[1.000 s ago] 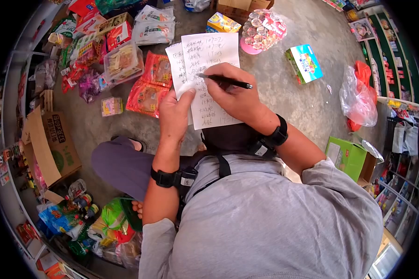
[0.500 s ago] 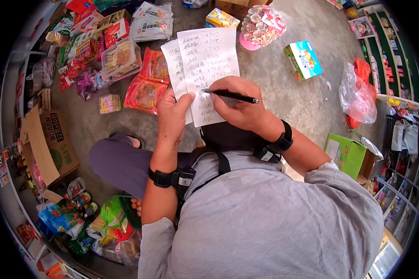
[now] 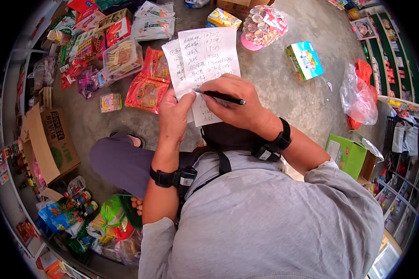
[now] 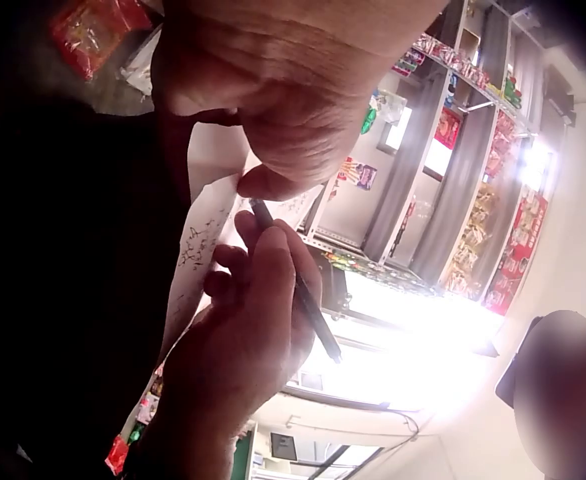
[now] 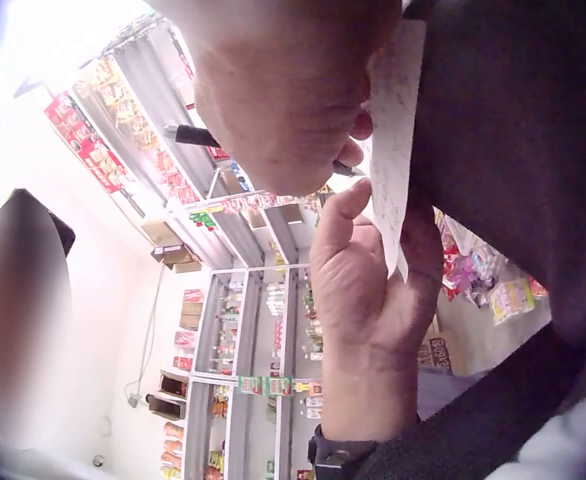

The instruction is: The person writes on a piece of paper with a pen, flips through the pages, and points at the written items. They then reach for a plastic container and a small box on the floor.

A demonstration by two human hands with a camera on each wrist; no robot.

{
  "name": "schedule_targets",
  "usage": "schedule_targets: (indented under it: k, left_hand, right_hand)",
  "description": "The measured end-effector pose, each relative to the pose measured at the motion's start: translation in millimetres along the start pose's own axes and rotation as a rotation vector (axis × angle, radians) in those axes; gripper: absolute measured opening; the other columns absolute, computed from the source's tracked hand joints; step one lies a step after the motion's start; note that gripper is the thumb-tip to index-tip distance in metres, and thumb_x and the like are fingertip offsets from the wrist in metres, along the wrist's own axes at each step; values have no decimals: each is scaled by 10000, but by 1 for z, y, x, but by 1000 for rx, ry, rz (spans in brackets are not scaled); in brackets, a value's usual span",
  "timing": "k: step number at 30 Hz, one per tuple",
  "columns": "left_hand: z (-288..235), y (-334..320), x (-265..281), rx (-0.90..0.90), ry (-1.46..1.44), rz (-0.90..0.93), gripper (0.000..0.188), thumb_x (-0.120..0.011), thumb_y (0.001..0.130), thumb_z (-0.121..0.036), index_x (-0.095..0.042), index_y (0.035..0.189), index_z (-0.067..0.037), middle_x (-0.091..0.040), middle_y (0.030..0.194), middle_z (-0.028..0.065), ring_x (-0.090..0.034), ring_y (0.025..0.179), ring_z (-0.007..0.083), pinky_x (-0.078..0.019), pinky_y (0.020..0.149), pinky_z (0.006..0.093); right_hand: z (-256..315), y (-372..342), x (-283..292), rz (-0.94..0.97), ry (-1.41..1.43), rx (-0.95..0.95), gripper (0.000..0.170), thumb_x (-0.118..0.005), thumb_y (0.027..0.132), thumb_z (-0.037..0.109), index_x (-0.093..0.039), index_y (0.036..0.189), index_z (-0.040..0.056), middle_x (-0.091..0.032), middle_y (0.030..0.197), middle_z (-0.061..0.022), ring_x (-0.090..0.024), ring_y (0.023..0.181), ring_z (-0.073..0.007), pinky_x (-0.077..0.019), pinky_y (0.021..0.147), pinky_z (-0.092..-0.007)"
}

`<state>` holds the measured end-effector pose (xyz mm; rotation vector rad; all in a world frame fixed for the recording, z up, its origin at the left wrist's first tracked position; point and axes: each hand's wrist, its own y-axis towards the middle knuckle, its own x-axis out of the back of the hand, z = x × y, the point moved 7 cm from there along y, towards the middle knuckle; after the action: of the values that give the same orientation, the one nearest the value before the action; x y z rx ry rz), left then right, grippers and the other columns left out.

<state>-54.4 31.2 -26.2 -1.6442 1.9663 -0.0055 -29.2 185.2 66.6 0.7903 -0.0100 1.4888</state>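
Two overlapping sheets of handwritten paper (image 3: 209,51) are held up in front of the person's lap in the head view. The left hand (image 3: 173,114) grips their lower left part, thumb on top; in the right wrist view its fingers (image 5: 413,290) lie behind the paper. A black pen (image 3: 223,96) is pinched in the right hand (image 3: 235,102), its tip beside the left thumb, over the writing. The left wrist view shows the pen (image 4: 308,305) slanting out of the right hand (image 4: 253,340). The right hand covers the lower lines.
Red snack packets (image 3: 146,90), a clear tub of sticks (image 3: 121,58) and an open carton (image 3: 56,146) lie on the left. A blue-green box (image 3: 306,60), a plastic bag (image 3: 358,97) and a green box (image 3: 347,156) are on the right. Shelves stand at both sides.
The right hand with the pen moved down the paper, then back left and slightly up toward the left thumb. The sheets shifted slightly up and left early on. The left hand keeps its grip.
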Motion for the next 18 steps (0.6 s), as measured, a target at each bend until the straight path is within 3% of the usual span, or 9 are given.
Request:
schedule_targets:
  k: [6, 9, 12, 14, 16, 18]
  left_hand:
    - [0, 0, 0, -6, 17, 22, 251, -619, 931, -41, -631, 1171, 34, -702, 1107, 83, -673, 943, 124, -541, 829, 270]
    - [-2, 0, -1, -6, 7, 24, 251, -616, 932, -43, -634, 1171, 33, -705, 1104, 86, -675, 935, 127, -543, 826, 274]
    - [5, 0, 2, 0, -14, 12, 247, -615, 932, -44, -640, 1165, 32, -710, 1089, 89, -679, 921, 133, -546, 823, 280]
    - [11, 4, 10, 2, -12, 3, 246, -615, 931, -43, -643, 1163, 33, -712, 1076, 91, -681, 914, 136, -548, 823, 285]
    - [6, 3, 10, -69, 50, -5, 252, -617, 933, -55, -649, 1168, 30, -714, 1061, 72, -673, 908, 130, -545, 822, 294]
    - [9, 4, 15, -69, 99, -31, 247, -635, 921, -80, -663, 1140, 33, -710, 1033, 55, -651, 891, 109, -529, 810, 284]
  right_hand:
    - [-5, -1, 2, -58, 12, -20, 178, -735, 787, 33, -689, 956, 63, -693, 860, -109, -675, 761, -281, -533, 679, -356]
    - [-7, -2, 8, -86, 158, -166, 172, -721, 818, 3, -697, 984, 39, -695, 878, -119, -678, 761, -257, -528, 683, -320]
    - [-5, 0, 23, -194, 82, -38, 218, -665, 867, -38, -692, 1076, 19, -697, 917, -112, -676, 794, -196, -521, 700, -287]
    - [-19, 0, 37, -221, 163, -150, 291, -592, 919, -70, -652, 1192, 10, -698, 964, -100, -662, 834, -156, -526, 730, -284]
    - [-35, 6, 50, -318, 300, -117, 269, -488, 1035, 16, -588, 1284, 16, -692, 1046, -76, -633, 881, -125, -519, 763, -264]
    - [-52, 12, 64, -382, 183, -223, 258, -521, 1040, 62, -565, 1289, 13, -692, 1133, -90, -645, 944, -124, -518, 797, -261]
